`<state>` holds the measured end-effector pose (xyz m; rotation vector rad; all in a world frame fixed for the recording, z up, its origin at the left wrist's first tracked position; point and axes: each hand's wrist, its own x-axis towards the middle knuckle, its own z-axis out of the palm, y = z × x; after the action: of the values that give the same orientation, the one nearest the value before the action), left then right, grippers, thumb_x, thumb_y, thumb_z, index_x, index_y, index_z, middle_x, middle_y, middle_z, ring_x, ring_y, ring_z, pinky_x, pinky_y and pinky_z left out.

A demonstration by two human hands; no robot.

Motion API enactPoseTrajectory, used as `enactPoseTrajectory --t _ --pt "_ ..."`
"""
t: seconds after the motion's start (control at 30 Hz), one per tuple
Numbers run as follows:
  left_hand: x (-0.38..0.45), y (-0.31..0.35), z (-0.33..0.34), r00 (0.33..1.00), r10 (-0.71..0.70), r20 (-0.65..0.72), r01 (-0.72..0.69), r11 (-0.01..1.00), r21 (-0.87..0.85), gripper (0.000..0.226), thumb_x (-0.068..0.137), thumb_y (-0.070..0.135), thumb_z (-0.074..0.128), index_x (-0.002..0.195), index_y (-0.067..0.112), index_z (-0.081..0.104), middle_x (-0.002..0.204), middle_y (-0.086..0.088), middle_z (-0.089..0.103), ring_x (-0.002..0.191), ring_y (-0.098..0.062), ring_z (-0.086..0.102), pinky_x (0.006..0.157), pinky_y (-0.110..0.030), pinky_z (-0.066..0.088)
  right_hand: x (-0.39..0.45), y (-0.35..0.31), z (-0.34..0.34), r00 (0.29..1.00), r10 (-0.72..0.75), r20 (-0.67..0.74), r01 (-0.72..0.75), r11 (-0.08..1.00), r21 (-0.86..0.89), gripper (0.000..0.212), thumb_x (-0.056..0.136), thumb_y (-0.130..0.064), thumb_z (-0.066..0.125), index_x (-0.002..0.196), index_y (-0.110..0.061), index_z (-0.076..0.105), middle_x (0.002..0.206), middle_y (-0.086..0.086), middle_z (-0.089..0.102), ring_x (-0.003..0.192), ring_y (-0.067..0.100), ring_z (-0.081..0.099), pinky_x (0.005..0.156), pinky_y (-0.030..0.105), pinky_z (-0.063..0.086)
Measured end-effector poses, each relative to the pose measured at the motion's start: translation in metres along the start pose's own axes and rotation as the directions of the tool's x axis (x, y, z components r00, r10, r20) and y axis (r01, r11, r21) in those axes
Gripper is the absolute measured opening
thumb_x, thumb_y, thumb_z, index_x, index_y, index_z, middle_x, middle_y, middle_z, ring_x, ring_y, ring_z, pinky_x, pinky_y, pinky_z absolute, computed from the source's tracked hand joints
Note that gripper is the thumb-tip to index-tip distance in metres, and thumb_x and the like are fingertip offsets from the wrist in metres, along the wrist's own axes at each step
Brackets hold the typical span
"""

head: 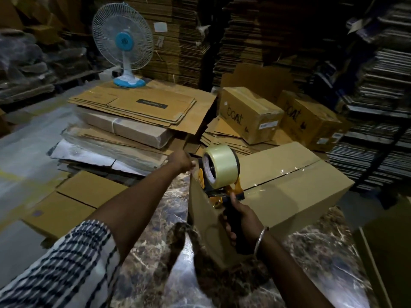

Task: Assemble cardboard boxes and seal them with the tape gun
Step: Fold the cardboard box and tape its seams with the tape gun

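The cardboard box [278,181] lies on the marble table [322,252], its flaps closed, so I cannot see inside. My right hand [241,221] grips the tape gun [220,172] at its near edge; my left hand [183,160] pinches its far corner.

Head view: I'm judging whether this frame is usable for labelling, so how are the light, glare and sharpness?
Head view: dim overall, the cardboard stacks behind almost black; glare on the marble table and on the tape along the box seam; left edge smeared; wide-angle bending at the borders; tape gun fairly sharp.
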<state>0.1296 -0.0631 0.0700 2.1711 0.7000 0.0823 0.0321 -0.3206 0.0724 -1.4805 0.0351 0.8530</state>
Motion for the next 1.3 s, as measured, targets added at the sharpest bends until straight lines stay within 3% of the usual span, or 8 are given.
enactPoseTrajectory --t 0.3,0.47,0.7,0.9,1.03,1.13,1.2,1.3 --pt "-0.001 -0.010 0.003 0.999 -0.002 -0.049 -0.002 0.996 -0.087 0.018 0.080 0.012 0.072 0.073 -0.005 0.073 0.074 -0.021 0.072 0.073 -0.033 0.071 0.064 -0.040 0.054 -0.004 0.002 0.012 1.000 0.002 -0.008 -0.002 1.000 -0.022 0.065 0.080 -0.076 0.049 0.071 -0.011 0.050 0.057 0.008 0.040 0.036 0.018 0.031 0.039 0.022 0.024" --pt "-0.009 -0.012 0.005 0.998 0.003 -0.056 -0.009 0.995 -0.101 0.029 0.082 0.011 0.071 0.056 0.008 0.060 0.061 -0.011 0.060 0.065 -0.025 0.057 0.051 -0.028 0.034 -0.007 0.002 0.014 0.998 -0.046 -0.029 0.044 0.996 -0.071 0.067 0.077 -0.078 0.049 0.071 -0.012 0.053 0.057 0.007 0.042 0.038 0.018 0.032 0.042 0.023 0.024" --pt "-0.011 -0.013 0.008 0.994 -0.030 -0.103 0.011 0.984 -0.178 0.024 0.087 0.014 0.062 0.063 0.011 0.060 0.082 -0.016 0.067 0.082 -0.033 0.063 0.065 -0.032 0.041 -0.008 0.002 0.017 0.998 -0.041 -0.043 0.036 0.995 -0.097 0.074 0.076 -0.078 0.047 0.093 -0.006 0.057 0.056 0.007 0.044 0.040 0.017 0.032 0.044 0.024 0.024" --pt "-0.001 -0.022 0.013 0.993 -0.110 -0.050 0.100 0.982 -0.162 0.028 0.083 0.019 0.070 0.101 -0.003 0.070 0.105 -0.020 0.071 0.098 -0.035 0.068 0.078 -0.038 0.055 -0.002 0.004 0.015 0.999 0.018 -0.035 -0.021 0.996 -0.090 0.074 0.080 -0.080 0.045 0.091 -0.007 0.054 0.057 0.006 0.043 0.040 0.018 0.032 0.044 0.025 0.024" --pt "-0.005 -0.020 0.012 0.992 -0.126 0.021 0.127 0.959 -0.253 0.007 0.091 0.015 0.061 0.087 0.010 0.062 0.115 -0.022 0.068 0.109 -0.037 0.065 0.089 -0.038 0.053 0.000 0.002 0.015 0.999 0.030 -0.038 -0.033 0.997 -0.074 0.069 0.078 -0.079 0.046 0.077 -0.010 0.053 0.057 0.005 0.043 0.040 0.018 0.032 0.045 0.025 0.024" --pt "-0.001 -0.019 0.018 0.991 -0.121 0.064 0.132 0.965 -0.226 0.019 0.093 0.014 0.055 0.074 0.018 0.054 0.109 -0.017 0.068 0.113 -0.037 0.063 0.082 -0.036 0.052 0.003 -0.001 0.015 0.998 0.027 -0.061 -0.031 0.997 -0.070 0.069 0.080 -0.078 0.046 0.078 -0.010 0.053 0.057 0.006 0.043 0.040 0.018 0.033 0.044 0.024 0.025" --pt "-0.001 -0.016 0.026 0.987 -0.125 0.097 0.139 0.978 -0.154 0.010 0.095 0.012 0.054 0.097 0.009 0.063 0.112 -0.015 0.063 0.117 -0.036 0.058 0.079 -0.035 0.046 0.006 -0.005 0.015 0.996 0.033 -0.080 -0.039 0.996 -0.075 0.072 0.080 -0.079 0.047 0.084 -0.007 0.055 0.057 0.006 0.042 0.040 0.018 0.033 0.043 0.024 0.025" --pt "-0.001 -0.014 0.033 0.974 -0.132 0.184 0.165 0.969 -0.183 0.032 0.098 0.027 0.054 0.123 0.010 0.059 0.125 -0.013 0.054 0.121 -0.035 0.052 0.085 -0.040 0.045 0.011 -0.014 0.014 0.995 0.048 -0.092 -0.054 0.997 -0.063 0.071 0.083 -0.077 0.046 0.085 -0.007 0.055 0.056 0.006 0.041 0.038 0.017 0.032 0.042 0.023 0.025"
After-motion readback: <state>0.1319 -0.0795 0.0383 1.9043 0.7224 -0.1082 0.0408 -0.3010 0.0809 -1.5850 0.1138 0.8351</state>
